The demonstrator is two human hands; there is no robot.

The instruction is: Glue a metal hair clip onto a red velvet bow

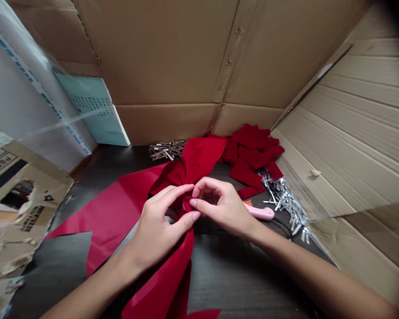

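Note:
A large red fabric bow (pixel 199 159) lies on the dark table, its loops toward the back and its long tails spread to the left and toward me. My left hand (pixel 162 217) grips the bow's gathered middle between thumb and fingers. From the right, my right hand (pixel 219 204) pinches a small red band at that same middle with thumb and forefinger. Just behind my right hand lies a pink-handled tool (pixel 261 212) with a dark cord and an orange part; my hand hides the rest of it.
Several red fabric strips (pixel 252 150) are heaped at the back right. Silver twist-tie-like strips (pixel 286 199) lie by the right cardboard wall (pixel 359 133). Metal clips (pixel 166 150) sit at the back. A torn cardboard box (pixel 36 195) and a light blue card (pixel 93 110) stand left.

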